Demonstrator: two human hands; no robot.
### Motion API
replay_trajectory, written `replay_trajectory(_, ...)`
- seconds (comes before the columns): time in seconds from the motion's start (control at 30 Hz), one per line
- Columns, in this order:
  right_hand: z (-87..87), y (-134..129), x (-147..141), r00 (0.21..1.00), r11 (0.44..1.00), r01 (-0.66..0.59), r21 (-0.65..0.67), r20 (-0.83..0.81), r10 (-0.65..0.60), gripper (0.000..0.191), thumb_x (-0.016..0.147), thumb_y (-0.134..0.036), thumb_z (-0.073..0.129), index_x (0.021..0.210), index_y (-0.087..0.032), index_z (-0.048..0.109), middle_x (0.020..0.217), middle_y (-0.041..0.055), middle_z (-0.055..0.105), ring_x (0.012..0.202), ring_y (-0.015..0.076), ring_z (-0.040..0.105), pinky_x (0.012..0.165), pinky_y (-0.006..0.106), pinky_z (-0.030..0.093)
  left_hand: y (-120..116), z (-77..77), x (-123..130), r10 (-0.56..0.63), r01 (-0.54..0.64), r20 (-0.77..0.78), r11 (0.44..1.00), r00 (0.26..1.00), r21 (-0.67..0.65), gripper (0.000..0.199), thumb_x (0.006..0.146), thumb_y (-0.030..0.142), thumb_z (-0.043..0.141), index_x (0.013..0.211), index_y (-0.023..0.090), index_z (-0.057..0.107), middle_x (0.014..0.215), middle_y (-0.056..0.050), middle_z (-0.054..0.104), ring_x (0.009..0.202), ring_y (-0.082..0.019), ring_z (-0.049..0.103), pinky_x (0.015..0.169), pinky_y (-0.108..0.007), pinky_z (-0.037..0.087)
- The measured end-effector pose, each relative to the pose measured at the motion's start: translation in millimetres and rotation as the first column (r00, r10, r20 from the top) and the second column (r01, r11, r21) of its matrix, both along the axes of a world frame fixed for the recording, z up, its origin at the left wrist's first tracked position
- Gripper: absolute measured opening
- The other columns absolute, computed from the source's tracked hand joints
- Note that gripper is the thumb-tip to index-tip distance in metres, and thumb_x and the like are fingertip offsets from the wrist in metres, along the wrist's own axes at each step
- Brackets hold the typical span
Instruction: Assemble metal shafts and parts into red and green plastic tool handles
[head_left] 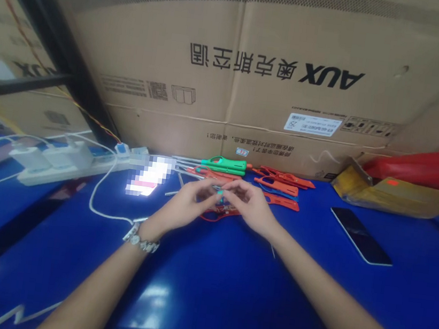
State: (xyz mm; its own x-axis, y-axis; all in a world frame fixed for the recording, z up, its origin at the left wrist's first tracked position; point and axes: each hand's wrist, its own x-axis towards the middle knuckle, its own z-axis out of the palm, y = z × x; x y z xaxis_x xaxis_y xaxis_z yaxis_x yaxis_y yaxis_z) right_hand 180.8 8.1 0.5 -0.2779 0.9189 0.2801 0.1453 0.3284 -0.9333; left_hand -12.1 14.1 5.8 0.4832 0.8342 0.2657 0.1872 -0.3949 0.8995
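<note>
My left hand [188,203] and my right hand [254,207] meet over the blue table, their thumbs and fingers pinched together. A small green piece [220,194] shows between the fingertips; its kind is too small to make out. Just beneath the hands lies an opened red lighter shell [218,217], partly hidden by the fingers. Behind them rest stacked green long-neck lighters [225,163] with metal rods pointing left. Orange lighter bodies [277,185] lie beyond my right hand, one more orange lighter handle [285,202] close to it.
A large AUX carton [229,90] stands along the back. At left are a lit phone [152,177], a white power strip [69,169] with chargers, and a white cable [95,202]. A dark phone [359,235] and a yellow open box [401,195] occupy the right.
</note>
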Motion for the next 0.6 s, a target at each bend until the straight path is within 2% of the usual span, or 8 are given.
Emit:
replay_trajectory(0.13, -10.9, -12, -4, 0.995, 0.988, 0.091, 0.125, 0.033, -0.095, 0.023, 0.088, -0.029, 0.060, 0.109, -0.021, 0.063, 0.088, 0.0023, 0.069, 0.077, 0.0152, 0.065, 0.068, 0.027, 0.052, -1, 1.6, 3, 0.006, 0.008, 0.098, 0.991, 0.995, -0.135, 0.035, 0.090, 0.036, 0.065, 0.119, 0.016, 0.065, 0.085, -0.005, 0.074, 0.074, -0.016, 0.071, 0.076, -0.031, 0.059)
replay_trajectory(0.23, -14.1, -18, -1, 0.981, 0.968, 0.163, 0.191, 0.073, -0.180, 0.019, 0.088, -0.027, 0.060, 0.105, -0.021, 0.065, 0.088, 0.0026, 0.070, 0.077, 0.0153, 0.066, 0.069, 0.027, 0.052, -2, 5.6, 5, 0.015, 0.003, 0.105, 0.985, 0.994, -0.172, 0.030, 0.088, 0.037, 0.067, 0.108, 0.015, 0.067, 0.085, -0.005, 0.074, 0.072, -0.016, 0.070, 0.074, -0.032, 0.060)
replay_trajectory(0.43, -17.8, -16, 5, 0.966, 0.964, 0.242, 0.112, 0.063, -0.249, 0.013, 0.083, -0.033, 0.065, 0.083, -0.020, 0.065, 0.070, 0.0011, 0.071, 0.062, 0.0160, 0.065, 0.058, 0.027, 0.049, -5, 10.4, 5, 0.025, -0.020, 0.063, 0.997, 0.998, -0.075, 0.026, 0.089, 0.040, 0.066, 0.099, 0.016, 0.070, 0.091, -0.006, 0.074, 0.082, -0.018, 0.071, 0.079, -0.032, 0.059)
replay_trajectory(0.53, -18.1, -19, 2, 0.961, 0.961, 0.243, 0.132, 0.099, -0.257, 0.012, 0.082, -0.031, 0.063, 0.075, -0.021, 0.063, 0.069, 0.0009, 0.071, 0.059, 0.0155, 0.064, 0.057, 0.026, 0.049, -6, 6.0, 7, 0.051, -0.050, 0.030, 0.998, 0.998, -0.030, 0.029, 0.081, 0.034, 0.076, 0.102, 0.016, 0.070, 0.091, -0.006, 0.074, 0.080, -0.018, 0.069, 0.076, -0.032, 0.058)
replay_trajectory(0.6, -17.3, -22, -1, 0.961, 0.962, 0.235, 0.138, 0.112, -0.251, 0.012, 0.083, -0.029, 0.062, 0.073, -0.021, 0.063, 0.071, 0.0016, 0.072, 0.061, 0.0160, 0.066, 0.060, 0.027, 0.051, -6, 1.4, 10, 0.078, -0.078, 0.032, 0.997, 0.996, -0.003, 0.027, 0.080, 0.032, 0.077, 0.100, 0.016, 0.070, 0.088, -0.005, 0.074, 0.078, -0.017, 0.068, 0.076, -0.032, 0.058)
